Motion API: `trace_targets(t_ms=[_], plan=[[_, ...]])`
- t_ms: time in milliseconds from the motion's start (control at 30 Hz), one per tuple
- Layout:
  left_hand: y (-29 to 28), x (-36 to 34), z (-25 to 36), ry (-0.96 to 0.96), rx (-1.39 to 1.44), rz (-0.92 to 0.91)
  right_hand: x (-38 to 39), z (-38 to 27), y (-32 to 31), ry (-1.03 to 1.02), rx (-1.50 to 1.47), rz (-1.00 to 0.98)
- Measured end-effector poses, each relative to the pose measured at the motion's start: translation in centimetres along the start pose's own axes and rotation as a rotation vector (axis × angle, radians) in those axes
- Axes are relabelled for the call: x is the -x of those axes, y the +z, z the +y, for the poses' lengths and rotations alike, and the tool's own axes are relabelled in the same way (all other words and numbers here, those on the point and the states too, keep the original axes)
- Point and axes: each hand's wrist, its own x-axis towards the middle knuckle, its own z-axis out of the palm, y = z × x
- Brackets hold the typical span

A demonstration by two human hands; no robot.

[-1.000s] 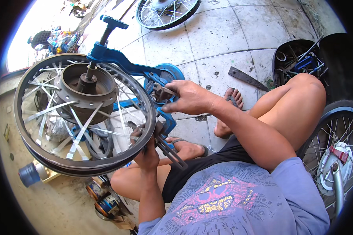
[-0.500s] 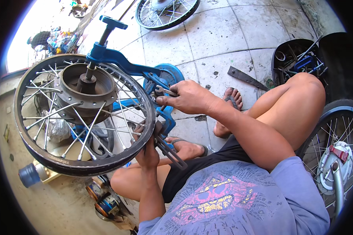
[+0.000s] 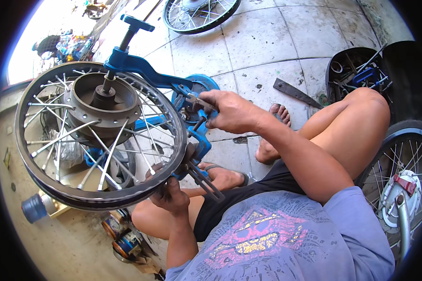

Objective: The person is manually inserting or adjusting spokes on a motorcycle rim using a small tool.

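Spoked wheel [image 3: 112,124] clamped in blue stand [image 3: 147,74], left half of frame. Right hand [image 3: 234,112], centre, grip pinching small metal tool [image 3: 198,99] just beside the wheel. Left hand [image 3: 172,199] at the wheel's lower right edge, fingers partly hidden; can't tell if grip is closed. Black tub [image 3: 329,77], upper right: jumbled metal tools [image 3: 380,57] plus a blue item [image 3: 365,75]. Blue bottle [image 3: 33,211], lower left, contents can't be made out.

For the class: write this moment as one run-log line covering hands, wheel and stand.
left hand: at rim's near side | right hand: holding metal tool | spoked wheel: mounted on blue stand
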Motion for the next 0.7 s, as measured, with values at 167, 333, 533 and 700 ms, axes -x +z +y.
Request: trace_targets(t_ms=[167, 333, 533, 700], plan=[[0.0, 0.3, 0.4, -0.033, 0.029, 0.088, 0.3, -0.2, -0.7, 0.144, 0.127, 0.141], [-0.2, 0.0, 0.8, 0.046, -0.042, 0.044, 0.1, -0.3, -1.4, 0.304, 0.163, 0.162], [-0.4, -0.3, 1.5, -0.037, -0.060, 0.021, 0.5, 0.9, -0.5, 0.076, -0.099, 0.360], [0.5, -0.6, -0.3, -0.191, -0.127, -0.149, 0.8, -0.6, 0.8, -0.251, 0.066, 0.493]])
